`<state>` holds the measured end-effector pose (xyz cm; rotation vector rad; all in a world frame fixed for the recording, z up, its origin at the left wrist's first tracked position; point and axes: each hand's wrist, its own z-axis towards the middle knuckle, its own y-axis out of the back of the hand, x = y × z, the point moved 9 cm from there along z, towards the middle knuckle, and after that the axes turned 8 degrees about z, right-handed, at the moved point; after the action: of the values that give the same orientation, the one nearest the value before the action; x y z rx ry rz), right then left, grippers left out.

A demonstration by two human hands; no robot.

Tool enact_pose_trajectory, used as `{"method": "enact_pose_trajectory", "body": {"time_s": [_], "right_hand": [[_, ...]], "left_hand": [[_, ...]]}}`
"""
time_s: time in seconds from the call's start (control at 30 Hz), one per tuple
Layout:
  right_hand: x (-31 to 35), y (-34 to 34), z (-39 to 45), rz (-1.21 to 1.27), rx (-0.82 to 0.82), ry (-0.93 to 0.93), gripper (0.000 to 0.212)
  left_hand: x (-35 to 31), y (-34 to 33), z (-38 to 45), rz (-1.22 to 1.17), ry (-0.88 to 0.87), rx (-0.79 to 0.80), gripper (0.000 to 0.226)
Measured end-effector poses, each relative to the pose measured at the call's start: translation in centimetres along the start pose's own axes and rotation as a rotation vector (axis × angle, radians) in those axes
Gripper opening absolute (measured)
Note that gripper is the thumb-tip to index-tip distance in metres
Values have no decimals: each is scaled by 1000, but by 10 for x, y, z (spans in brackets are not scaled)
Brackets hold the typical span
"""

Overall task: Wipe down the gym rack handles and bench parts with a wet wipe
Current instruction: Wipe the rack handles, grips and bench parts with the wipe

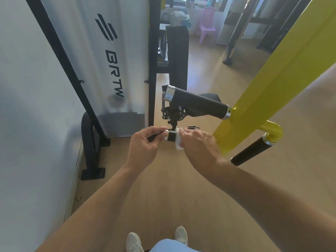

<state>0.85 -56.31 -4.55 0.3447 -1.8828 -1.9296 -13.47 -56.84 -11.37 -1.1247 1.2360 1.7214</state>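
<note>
A short black handle [171, 136] with a chrome end cap sticks out at chest height, below a longer black foam handle [198, 102] on the yellow machine arm [272, 77]. My left hand [145, 144] pinches the chrome tip of the short handle between thumb and fingers. My right hand [198, 144] wraps a white wet wipe [179, 142] around the same handle, just right of the left fingers. A third black handle [252, 150] angles down at the right from a yellow elbow.
A grey shroud marked BRTW [112, 57] in a black frame stands at the left against a white wall [27, 106]. Its black foot [91, 151] rests on the wooden floor. A black padded bench part [177, 55] and a pink chair [207, 26] lie further back.
</note>
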Motion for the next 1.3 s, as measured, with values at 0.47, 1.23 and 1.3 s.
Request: {"method": "enact_pose_trajectory", "body": {"time_s": [0.47,1.23,1.3], "right_hand": [[-6,65,-47,1051,-133,-87,20],[9,114,2,300,-332,76,44],[-1,116,-9,182,-361,51,45]], "left_hand": [[-5,2,-8,51,62,8,22],[-130,43,18,-86,-119,-202,13],[-132,44,18,-22,-134,-204,13]]}}
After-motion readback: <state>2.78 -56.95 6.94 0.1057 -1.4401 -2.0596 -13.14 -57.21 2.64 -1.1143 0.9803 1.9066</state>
